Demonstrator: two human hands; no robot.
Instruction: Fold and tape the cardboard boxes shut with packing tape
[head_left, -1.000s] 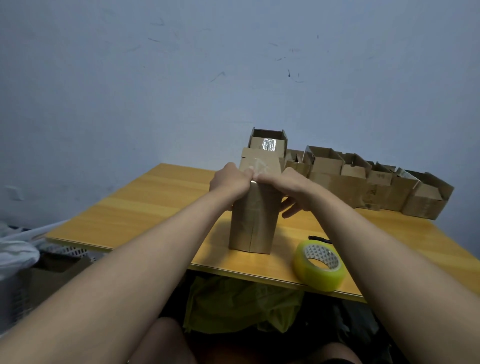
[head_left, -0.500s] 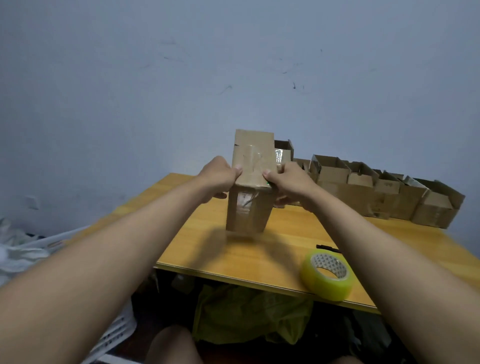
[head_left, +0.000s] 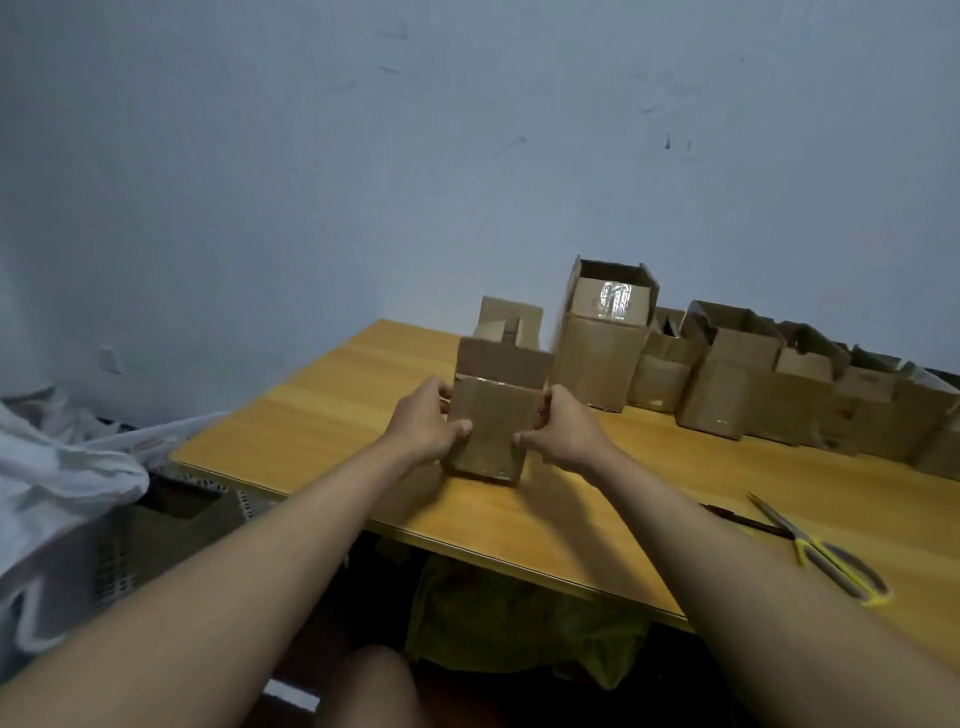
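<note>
Dim bluish light, soft focus, motion blur, wide-angle edge stretching

No readable text anywhere: the cardboard boxes (head_left: 602, 338) show plain brown faces, no labels, brands or numbers to make out.

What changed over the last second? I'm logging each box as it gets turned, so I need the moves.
The box was lifted, flipped over and brought back down to the table, so its loose flaps now point up. The left hand and right hand moved from its top to grip its sides. The view swung left: the tape roll left the frame and scissors came in. The row of open boxes stayed put.
</note>
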